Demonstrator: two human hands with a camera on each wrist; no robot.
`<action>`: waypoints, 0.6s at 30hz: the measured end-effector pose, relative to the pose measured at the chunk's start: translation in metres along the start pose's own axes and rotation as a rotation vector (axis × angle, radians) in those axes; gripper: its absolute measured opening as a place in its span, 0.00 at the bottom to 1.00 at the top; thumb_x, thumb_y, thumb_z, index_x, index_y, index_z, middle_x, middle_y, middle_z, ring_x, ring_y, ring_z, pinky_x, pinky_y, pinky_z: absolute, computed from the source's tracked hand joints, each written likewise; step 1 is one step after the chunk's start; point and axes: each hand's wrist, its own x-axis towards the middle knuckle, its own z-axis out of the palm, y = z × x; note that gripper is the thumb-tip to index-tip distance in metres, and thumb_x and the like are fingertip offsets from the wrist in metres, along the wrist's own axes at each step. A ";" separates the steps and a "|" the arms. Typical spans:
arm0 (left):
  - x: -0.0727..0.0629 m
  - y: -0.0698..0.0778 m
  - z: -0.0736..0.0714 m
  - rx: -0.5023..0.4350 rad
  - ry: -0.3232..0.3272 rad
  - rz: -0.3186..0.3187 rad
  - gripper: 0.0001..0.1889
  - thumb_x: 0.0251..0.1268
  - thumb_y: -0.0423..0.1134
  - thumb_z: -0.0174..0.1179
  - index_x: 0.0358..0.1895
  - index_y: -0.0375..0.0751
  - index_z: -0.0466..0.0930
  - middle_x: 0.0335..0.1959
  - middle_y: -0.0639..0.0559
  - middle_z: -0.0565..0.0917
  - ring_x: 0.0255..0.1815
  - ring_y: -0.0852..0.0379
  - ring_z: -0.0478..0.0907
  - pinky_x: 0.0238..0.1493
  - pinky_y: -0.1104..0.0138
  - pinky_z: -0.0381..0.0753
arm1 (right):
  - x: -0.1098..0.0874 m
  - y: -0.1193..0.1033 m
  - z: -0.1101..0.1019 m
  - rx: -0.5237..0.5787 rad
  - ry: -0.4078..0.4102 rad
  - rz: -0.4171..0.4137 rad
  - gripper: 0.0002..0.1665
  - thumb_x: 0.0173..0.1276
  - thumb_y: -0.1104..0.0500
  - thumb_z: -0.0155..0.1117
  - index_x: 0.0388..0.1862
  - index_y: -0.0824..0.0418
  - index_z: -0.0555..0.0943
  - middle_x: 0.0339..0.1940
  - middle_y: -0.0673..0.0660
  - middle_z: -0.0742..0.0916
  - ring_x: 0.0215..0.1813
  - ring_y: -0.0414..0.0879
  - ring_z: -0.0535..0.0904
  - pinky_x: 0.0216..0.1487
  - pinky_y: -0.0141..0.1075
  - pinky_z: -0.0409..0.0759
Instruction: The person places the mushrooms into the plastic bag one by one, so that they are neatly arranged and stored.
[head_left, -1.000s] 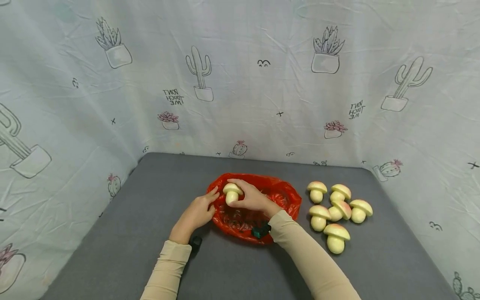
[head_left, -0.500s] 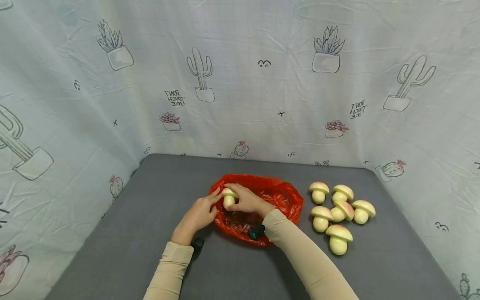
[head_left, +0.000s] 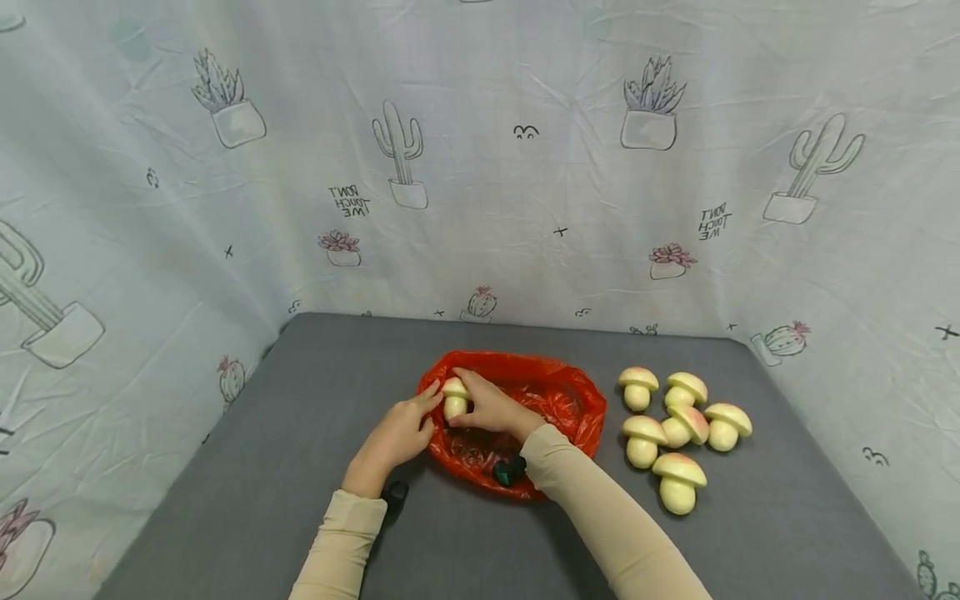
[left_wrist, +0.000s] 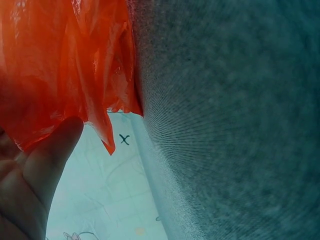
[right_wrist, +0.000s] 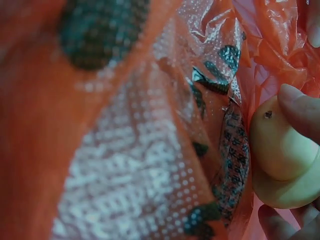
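Observation:
My right hand [head_left: 491,406] holds a toy mushroom [head_left: 454,399] inside the left part of an open red plastic bag [head_left: 581,392]. The mushroom has a pale yellow stem and a cap; in the right wrist view the stem end of the mushroom [right_wrist: 282,145] faces the camera, with a thumb against it. My left hand [head_left: 396,432] grips the bag's left rim, fingers reaching over the edge beside the mushroom. Seen from the left wrist, the thumb presses the outside of the crinkled bag [left_wrist: 60,65]; the other fingers are mostly hidden.
Several more toy mushrooms [head_left: 678,425], yellow with pinkish caps, stand or lean together right of the bag on the grey table [head_left: 330,350]. A white cloth [head_left: 480,167] with cactus drawings hangs behind and at both sides. Dark wrist cameras [head_left: 395,492] sit under the wrists.
My right hand has lowered the mushroom further into the left part of the bag. My left hand has stayed at the left rim, while the mushrooms outside have not moved.

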 end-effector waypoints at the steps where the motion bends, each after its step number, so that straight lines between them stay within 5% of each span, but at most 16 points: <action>1: 0.000 0.000 0.000 0.002 0.002 0.001 0.27 0.58 0.27 0.54 0.65 0.33 0.70 0.70 0.43 0.66 0.13 0.64 0.54 0.20 0.71 0.61 | 0.000 0.000 0.001 0.001 -0.003 0.013 0.55 0.57 0.50 0.71 0.75 0.65 0.51 0.69 0.62 0.67 0.66 0.52 0.68 0.65 0.46 0.66; 7: -0.002 0.000 0.001 0.000 0.008 -0.002 0.28 0.58 0.27 0.55 0.65 0.35 0.70 0.69 0.44 0.67 0.13 0.64 0.55 0.20 0.71 0.61 | -0.001 0.001 0.005 -0.001 -0.014 0.071 0.59 0.55 0.46 0.72 0.76 0.64 0.50 0.74 0.60 0.62 0.71 0.53 0.62 0.69 0.47 0.62; 18: -0.001 0.000 0.000 0.013 0.027 0.014 0.27 0.57 0.27 0.55 0.65 0.34 0.70 0.69 0.42 0.67 0.15 0.64 0.55 0.22 0.71 0.61 | -0.007 -0.004 -0.004 0.018 0.001 0.037 0.58 0.56 0.46 0.71 0.76 0.63 0.50 0.74 0.61 0.62 0.72 0.54 0.61 0.68 0.49 0.62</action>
